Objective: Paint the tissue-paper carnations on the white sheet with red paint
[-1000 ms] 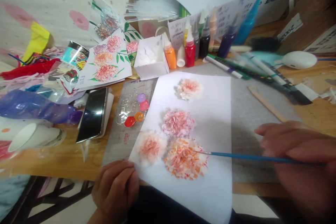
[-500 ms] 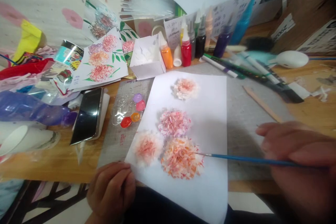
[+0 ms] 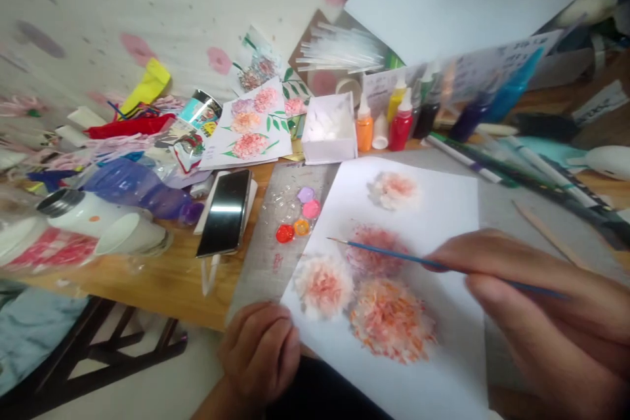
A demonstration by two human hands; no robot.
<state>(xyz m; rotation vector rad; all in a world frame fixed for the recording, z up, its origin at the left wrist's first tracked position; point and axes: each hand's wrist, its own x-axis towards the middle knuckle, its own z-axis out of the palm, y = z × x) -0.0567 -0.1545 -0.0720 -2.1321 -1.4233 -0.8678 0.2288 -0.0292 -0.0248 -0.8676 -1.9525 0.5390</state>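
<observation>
In my right hand is a thin blue paintbrush, its fingers closed round the handle. The brush tip points left, over the white sheet of paper, just left of a pink-purple paper flower. On the sheet also sit an orange-flecked flower, a pale pink flower and another pale flower at the top. My left hand rests with curled fingers at the sheet's lower left corner; what its fingers hold, if anything, is hidden. A clear palette with purple, pink, orange and red paint lies left of the sheet.
A phone leans left of the palette, near a paper cup. Behind the sheet stand a white box, an orange paint bottle, a red one and several others. Markers and a wooden stick lie right.
My right hand has moved the brush left and up, off the orange-flecked flower to beside the pink-purple one. The view has swung left. My left hand stays at the sheet's corner.
</observation>
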